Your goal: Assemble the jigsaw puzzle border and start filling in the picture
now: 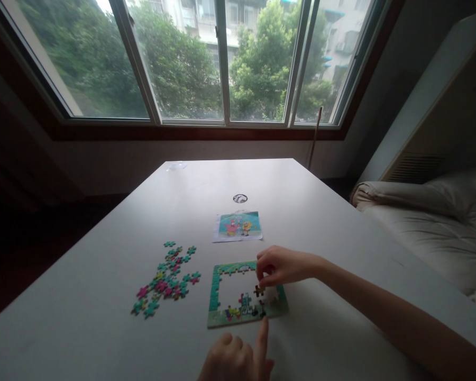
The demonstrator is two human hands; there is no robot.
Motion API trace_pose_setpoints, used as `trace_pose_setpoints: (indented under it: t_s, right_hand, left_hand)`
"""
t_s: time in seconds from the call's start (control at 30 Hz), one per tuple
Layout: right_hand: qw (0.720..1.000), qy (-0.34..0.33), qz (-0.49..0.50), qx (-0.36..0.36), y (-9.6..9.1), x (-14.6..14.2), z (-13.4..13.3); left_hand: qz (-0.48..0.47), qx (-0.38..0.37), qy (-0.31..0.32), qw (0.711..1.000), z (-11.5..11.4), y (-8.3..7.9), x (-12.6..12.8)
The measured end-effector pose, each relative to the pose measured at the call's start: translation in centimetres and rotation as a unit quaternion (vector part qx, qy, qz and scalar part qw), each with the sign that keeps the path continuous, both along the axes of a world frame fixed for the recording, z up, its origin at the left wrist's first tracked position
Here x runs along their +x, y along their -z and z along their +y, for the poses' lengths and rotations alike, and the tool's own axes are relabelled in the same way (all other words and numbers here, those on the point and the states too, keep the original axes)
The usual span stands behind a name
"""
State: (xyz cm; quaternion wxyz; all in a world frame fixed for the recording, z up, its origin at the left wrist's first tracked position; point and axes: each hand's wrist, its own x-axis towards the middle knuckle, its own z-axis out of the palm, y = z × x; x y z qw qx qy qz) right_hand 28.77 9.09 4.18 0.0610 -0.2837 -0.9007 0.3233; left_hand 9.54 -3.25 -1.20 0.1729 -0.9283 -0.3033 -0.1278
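Note:
A puzzle board with a teal and green border lies in front of me, partly filled along its lower edge. My right hand reaches over its right side from the right. Between its thumb and fingers is a small brownish puzzle piece, just above the board's opening. My left hand is below the board, its index finger stretched toward the lower right border and the other fingers curled, holding nothing. The hand and forearm on the right hide the board's upper right corner.
Loose puzzle pieces in teal, pink and yellow lie heaped left of the board. Behind it are a cartoon picture card and a round black-and-white item. The white table ends near a window; a padded seat stands on the right.

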Motion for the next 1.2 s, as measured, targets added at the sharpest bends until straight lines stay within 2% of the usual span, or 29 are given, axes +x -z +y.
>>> trace_pose_setpoints:
  t_s: [0.2,0.57,0.8,0.97,1.13,1.2]
  right_hand:
    - [1.0,-0.019,-0.009,-0.024,0.5,-0.1,-0.1]
    - [0.998,-0.005,-0.048,-0.035,0.1,-0.3,-0.4]
    - [0.997,0.019,-0.063,0.033,-0.3,-0.7,-1.1]
    - [0.995,0.043,-0.069,0.05,-0.4,-0.9,-1.5]
    - [0.999,0.031,-0.023,0.031,-0.5,-0.7,-1.1]
    - [0.998,0.063,0.021,0.014,-0.3,-0.5,-0.6]
  left_hand:
    - [0.003,0.037,-0.028,0.999,0.5,1.2,0.0]
    - [0.025,0.034,-0.018,0.999,0.5,0.3,0.5]
    - [0.018,0.033,-0.021,0.999,0.4,0.1,0.7]
    - [0.018,0.041,-0.013,0.999,0.4,0.2,0.7]
    - [0.029,0.036,-0.015,0.999,0.4,0.4,0.6]
    - [0.031,0.03,-0.012,0.999,0.5,0.6,0.5]
